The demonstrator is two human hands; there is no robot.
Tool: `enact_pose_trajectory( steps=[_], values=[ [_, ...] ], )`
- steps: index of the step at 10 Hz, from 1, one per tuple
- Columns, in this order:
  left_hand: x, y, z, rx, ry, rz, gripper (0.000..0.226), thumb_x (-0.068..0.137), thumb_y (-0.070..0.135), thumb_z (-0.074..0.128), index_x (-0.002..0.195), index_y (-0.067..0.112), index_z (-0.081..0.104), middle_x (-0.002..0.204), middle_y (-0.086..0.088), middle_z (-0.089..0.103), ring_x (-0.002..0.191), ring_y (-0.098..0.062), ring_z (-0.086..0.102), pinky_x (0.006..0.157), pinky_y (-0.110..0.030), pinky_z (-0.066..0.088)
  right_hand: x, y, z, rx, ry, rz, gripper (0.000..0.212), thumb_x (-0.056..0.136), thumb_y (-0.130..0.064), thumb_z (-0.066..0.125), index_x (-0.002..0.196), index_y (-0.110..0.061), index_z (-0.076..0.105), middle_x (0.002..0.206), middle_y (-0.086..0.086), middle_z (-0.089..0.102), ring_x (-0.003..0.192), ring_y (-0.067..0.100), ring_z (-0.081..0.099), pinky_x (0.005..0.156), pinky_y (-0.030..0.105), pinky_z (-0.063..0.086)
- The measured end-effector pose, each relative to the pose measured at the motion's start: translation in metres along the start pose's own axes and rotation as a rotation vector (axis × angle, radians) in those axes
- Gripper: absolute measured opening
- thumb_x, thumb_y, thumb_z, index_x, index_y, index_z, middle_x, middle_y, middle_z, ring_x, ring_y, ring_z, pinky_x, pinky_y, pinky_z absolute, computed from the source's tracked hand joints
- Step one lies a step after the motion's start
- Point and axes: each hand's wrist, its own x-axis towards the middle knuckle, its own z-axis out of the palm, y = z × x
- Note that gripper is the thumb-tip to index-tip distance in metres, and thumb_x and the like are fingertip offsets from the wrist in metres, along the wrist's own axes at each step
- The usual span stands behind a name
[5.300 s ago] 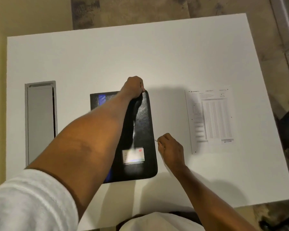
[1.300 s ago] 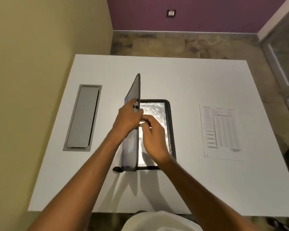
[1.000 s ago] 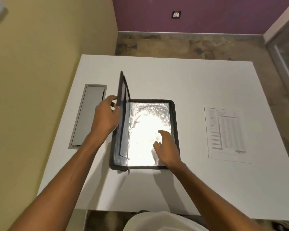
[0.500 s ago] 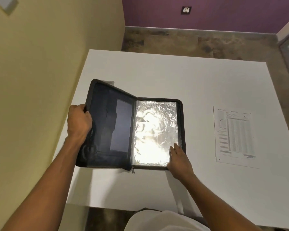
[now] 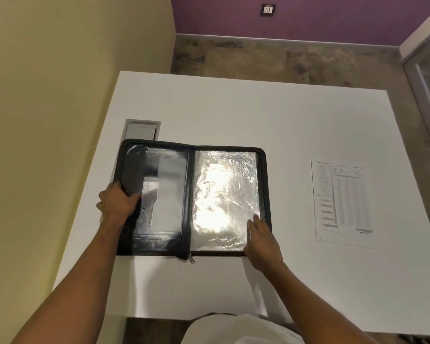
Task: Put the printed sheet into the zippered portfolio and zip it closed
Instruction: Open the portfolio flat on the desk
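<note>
The black zippered portfolio (image 5: pixel 189 194) lies open and nearly flat on the white table (image 5: pixel 258 115). Its right half holds shiny clear plastic sleeves, its left half dark pockets. My left hand (image 5: pixel 118 202) grips the outer edge of the left cover. My right hand (image 5: pixel 260 238) rests flat, fingers together, on the lower right corner of the sleeves. The zipper pull (image 5: pixel 191 258) hangs at the spine's near end. The printed sheet (image 5: pixel 343 202) lies flat on the table to the right of the portfolio, a hand's width from my right hand.
A grey cable hatch (image 5: pixel 141 130) is set in the table just behind the portfolio's left cover, partly hidden by it. A yellow wall runs close along the table's left edge. Floor and a purple wall lie beyond the far edge.
My left hand has swung the left cover from upright down to nearly flat, opening the portfolio. My right hand has stayed on the lower right corner of the sleeves.
</note>
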Motion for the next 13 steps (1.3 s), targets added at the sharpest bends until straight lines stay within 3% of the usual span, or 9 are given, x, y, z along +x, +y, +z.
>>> enact_pose_trajectory(
  steps=[1, 2, 3, 7, 11, 13],
  values=[
    [0.003, -0.004, 0.014, -0.065, -0.075, 0.016, 0.074, 0.091, 0.04, 0.08, 0.145, -0.001, 0.051, 0.149, -0.023, 0.055, 0.136, -0.05, 0.052, 0.111, -0.062, 0.047, -0.001, 0.002, 0.001, 0.003, 0.011, -0.01, 0.074, 0.1, -0.01, 0.05, 0.164, -0.007, 0.013, 0.175, 0.013, 0.004, 0.162, 0.029, 0.008, 0.131, 0.034, 0.015],
    [0.001, -0.007, 0.026, -0.121, -0.154, 0.028, 0.09, 0.092, 0.036, 0.081, 0.161, 0.0, 0.034, 0.168, -0.019, 0.033, 0.153, -0.044, 0.037, 0.124, -0.056, 0.037, -0.002, 0.005, 0.002, -0.004, 0.019, -0.034, 0.074, 0.101, -0.01, 0.048, 0.165, -0.006, 0.01, 0.175, 0.013, 0.002, 0.162, 0.028, 0.004, 0.132, 0.034, 0.012],
    [-0.001, -0.009, 0.034, -0.117, -0.173, 0.026, 0.099, 0.091, 0.035, 0.081, 0.166, 0.004, 0.023, 0.175, -0.016, 0.017, 0.16, -0.04, 0.023, 0.129, -0.053, 0.028, -0.004, 0.008, 0.003, 0.002, 0.027, -0.039, 0.075, 0.102, -0.01, 0.048, 0.165, -0.008, 0.008, 0.175, 0.011, 0.0, 0.163, 0.026, 0.003, 0.131, 0.033, 0.012],
    [-0.004, -0.001, 0.047, -0.156, -0.148, 0.039, 0.101, 0.09, 0.031, 0.084, 0.166, 0.005, 0.023, 0.175, -0.014, 0.017, 0.16, -0.04, 0.024, 0.129, -0.053, 0.028, -0.008, 0.02, 0.002, 0.056, 0.009, -0.004, 0.079, 0.097, -0.008, 0.058, 0.164, -0.013, 0.017, 0.175, 0.008, 0.008, 0.162, 0.026, 0.013, 0.126, 0.036, 0.031],
    [-0.012, 0.008, 0.048, -0.111, -0.133, 0.035, 0.099, 0.091, 0.03, 0.082, 0.166, 0.007, 0.023, 0.175, -0.014, 0.017, 0.16, -0.04, 0.022, 0.128, -0.054, 0.027, -0.006, 0.028, 0.001, 0.06, 0.021, -0.014, 0.077, 0.094, -0.009, 0.06, 0.162, -0.015, 0.025, 0.173, 0.007, 0.017, 0.16, 0.026, 0.021, 0.123, 0.036, 0.036],
    [-0.033, 0.024, 0.051, 0.003, -0.019, 0.072, 0.08, 0.1, 0.027, 0.071, 0.164, 0.007, 0.028, 0.175, -0.017, 0.017, 0.161, -0.041, 0.02, 0.128, -0.063, 0.02, -0.009, 0.032, -0.012, 0.077, 0.101, -0.062, 0.077, 0.089, -0.012, 0.063, 0.16, -0.013, 0.032, 0.17, 0.013, 0.027, 0.153, 0.028, 0.036, 0.112, 0.036, 0.049]
  ],
)
